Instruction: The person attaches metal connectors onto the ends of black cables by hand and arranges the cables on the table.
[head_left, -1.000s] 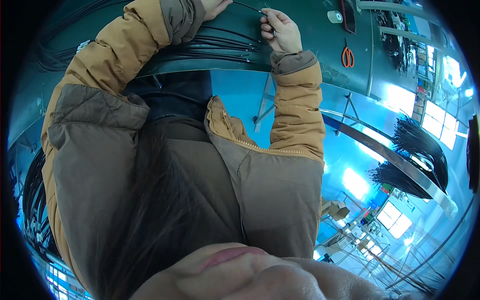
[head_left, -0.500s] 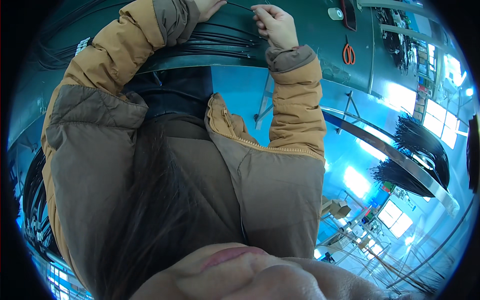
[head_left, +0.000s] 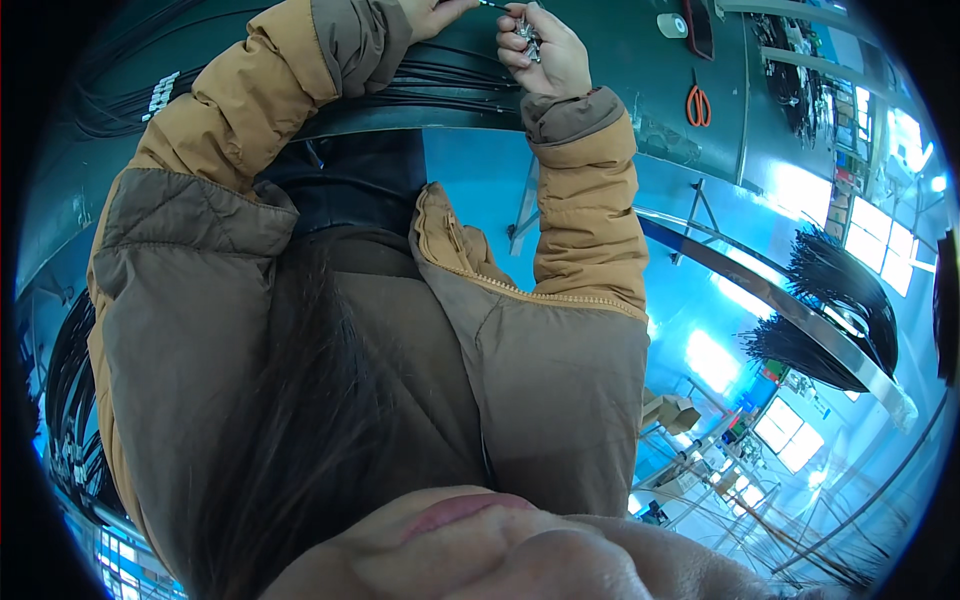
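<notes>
At the top edge of the view, my left hand (head_left: 433, 18) is closed on a thin black cable (head_left: 494, 6), whose end points right. My right hand (head_left: 556, 58) is turned palm up, its fingers curled round several small silvery metal parts (head_left: 528, 40). The thumb and forefinger of that hand meet at the cable's end; whether they hold the cable or a part there is too small to tell. Below both hands, a bundle of black cables (head_left: 440, 92) lies across the green table (head_left: 640, 90), its ends toward the right.
To the right lie orange-handled scissors (head_left: 698, 105), a white roll (head_left: 672, 26) and a dark phone-like object (head_left: 699, 28). White tags (head_left: 162, 95) sit on cables at left. Black cable bunches (head_left: 850, 310) hang over a metal rail at right. The table's front edge runs before my body.
My right hand has rolled palm up, bringing the small metal parts into sight. My left hand has shifted slightly right, closer to it, still with the cable.
</notes>
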